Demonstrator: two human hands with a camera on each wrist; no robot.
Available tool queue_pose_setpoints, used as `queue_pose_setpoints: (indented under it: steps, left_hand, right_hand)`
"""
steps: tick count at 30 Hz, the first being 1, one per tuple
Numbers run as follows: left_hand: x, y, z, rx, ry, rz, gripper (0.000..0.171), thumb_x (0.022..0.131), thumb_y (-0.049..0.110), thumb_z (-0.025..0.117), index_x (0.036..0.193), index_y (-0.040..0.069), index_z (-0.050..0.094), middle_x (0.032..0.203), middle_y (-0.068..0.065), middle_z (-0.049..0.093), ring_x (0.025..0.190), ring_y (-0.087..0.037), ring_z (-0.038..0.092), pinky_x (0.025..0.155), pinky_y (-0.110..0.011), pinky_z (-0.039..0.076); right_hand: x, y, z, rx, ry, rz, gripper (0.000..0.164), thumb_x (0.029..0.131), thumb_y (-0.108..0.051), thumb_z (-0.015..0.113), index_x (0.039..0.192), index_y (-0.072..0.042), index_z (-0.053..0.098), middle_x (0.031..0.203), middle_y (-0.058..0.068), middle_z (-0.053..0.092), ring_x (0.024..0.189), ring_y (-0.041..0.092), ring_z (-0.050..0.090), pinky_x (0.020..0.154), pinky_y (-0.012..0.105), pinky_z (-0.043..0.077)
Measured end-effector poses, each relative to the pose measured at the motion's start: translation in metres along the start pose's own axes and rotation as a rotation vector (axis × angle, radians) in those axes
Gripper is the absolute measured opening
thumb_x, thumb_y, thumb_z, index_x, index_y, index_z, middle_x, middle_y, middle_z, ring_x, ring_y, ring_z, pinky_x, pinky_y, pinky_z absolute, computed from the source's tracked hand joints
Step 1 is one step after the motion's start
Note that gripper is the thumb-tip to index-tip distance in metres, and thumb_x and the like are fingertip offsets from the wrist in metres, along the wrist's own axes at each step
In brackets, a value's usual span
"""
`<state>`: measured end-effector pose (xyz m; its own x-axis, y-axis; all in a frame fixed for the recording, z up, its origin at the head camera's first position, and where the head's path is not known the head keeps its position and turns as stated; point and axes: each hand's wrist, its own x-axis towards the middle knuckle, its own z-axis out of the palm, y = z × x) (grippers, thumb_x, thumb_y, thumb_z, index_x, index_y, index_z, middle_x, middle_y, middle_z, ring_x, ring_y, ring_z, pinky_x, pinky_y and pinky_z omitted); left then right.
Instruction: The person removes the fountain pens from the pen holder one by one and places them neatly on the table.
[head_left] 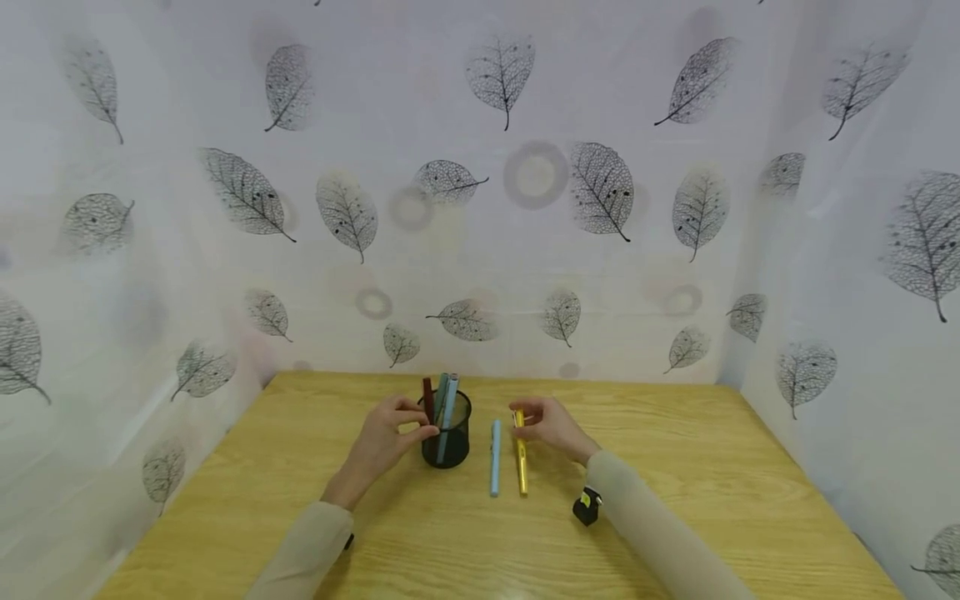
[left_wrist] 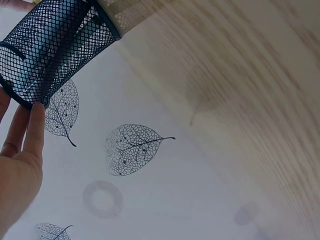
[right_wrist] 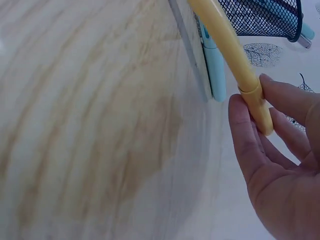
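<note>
1. Head view: the left hand reaches in from the lower left, wrist bent inward, thumb and index finger drawn together on the near-left rim of a black wire-mesh cylindrical pen holder.
2. The pen holder stands upright on the yellow wood-grain table. Leaning in it are a dark red pen, a grey-green pen and a light blue pen.
3. The right hand comes in from the lower right, palm turned inward, thumb and fingers pinching the far end of a slim glossy yellow pen. That pen points back toward the person; whether its near end touches the table, I cannot tell.
4. Between the pen holder and the yellow pen, a pale blue capped pen lies on the table, apart from both hands.
5. Left wrist view: the left hand's fingers extend upward, tips against the rim of the mesh; the thumb's place is unclear here.
6. Right wrist view: the thumb and fingers are clamped on the yellow pen close to its tip, which pokes out between them. The pale blue capped pen lies just beyond, near the pen holder.
</note>
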<state>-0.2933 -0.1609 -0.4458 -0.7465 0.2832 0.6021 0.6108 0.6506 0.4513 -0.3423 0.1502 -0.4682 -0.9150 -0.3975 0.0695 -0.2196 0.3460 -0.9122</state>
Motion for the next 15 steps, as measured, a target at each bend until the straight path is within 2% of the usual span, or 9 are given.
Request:
queue_pose_setpoints:
  steps: [6, 15]
  left_hand:
    - [0.001, 0.000, 0.001, -0.005, 0.014, 0.002, 0.012, 0.076, 0.024, 0.084, 0.077, 0.016, 0.076, 0.092, 0.001, 0.064, 0.087, -0.016, 0.062, 0.074, -0.034, 0.055]
    - [0.000, 0.002, 0.000, -0.020, 0.018, 0.014, 0.011, 0.076, 0.024, 0.084, 0.077, 0.015, 0.076, 0.092, 0.000, 0.064, 0.087, -0.017, 0.062, 0.073, -0.034, 0.055]
  right_hand:
    - [0.001, 0.007, 0.000, -0.040, -0.006, 0.037, 0.051, 0.083, -0.002, 0.074, 0.131, 0.005, 0.057, 0.121, 0.023, 0.064, 0.098, 0.023, 0.066, 0.082, 0.031, 0.057]
    - [0.002, 0.019, 0.001, 0.016, -0.070, 0.047, 0.052, 0.085, -0.002, 0.074, 0.132, 0.007, 0.055, 0.119, 0.025, 0.062, 0.094, 0.021, 0.067, 0.077, 0.033, 0.059]
